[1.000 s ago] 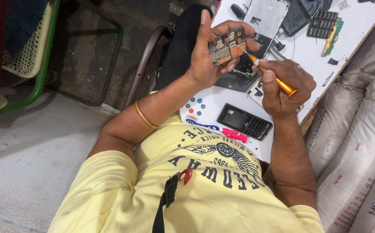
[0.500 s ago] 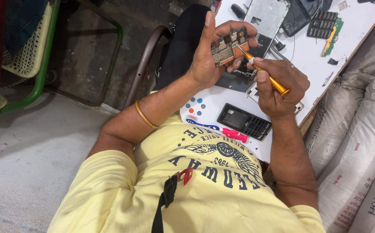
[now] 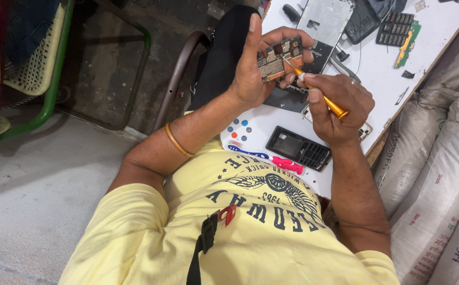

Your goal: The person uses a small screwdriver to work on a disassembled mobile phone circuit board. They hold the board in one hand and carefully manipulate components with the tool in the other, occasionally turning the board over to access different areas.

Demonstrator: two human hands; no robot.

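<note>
Circuit board (image 3: 278, 59), a small flat rectangle of green and gold with tiny metal components on it, sits gripped in the left hand (image 3: 256, 68), thumb pointing up along its left edge and fingers curled round its far side, held up above the white table (image 3: 440, 37). Right hand (image 3: 337, 105) is clenched round the yellow-orange handle of a slim screwdriver (image 3: 319, 92), whose thin metal tip touches the board's right part. Against half a second ago, the board and both hands sit at nearly the same spot; against a second ago, the right hand has drawn closer to the board and the screwdriver lies steeper, its tip now on the components rather than beside them.

On the table just near of the hands lies a black keypad phone (image 3: 298, 149), matte and rectangular, with a red and blue toothbrush (image 3: 271, 158) beside it at the near edge. Farther off rest a pale grey phone frame (image 3: 327, 21) and a dark keypad sheet (image 3: 393, 29) with a green strip. A smooth orange bangle (image 3: 177, 141) circles the left forearm. Coarse woven sacks (image 3: 440, 158) stand to the right.
</note>
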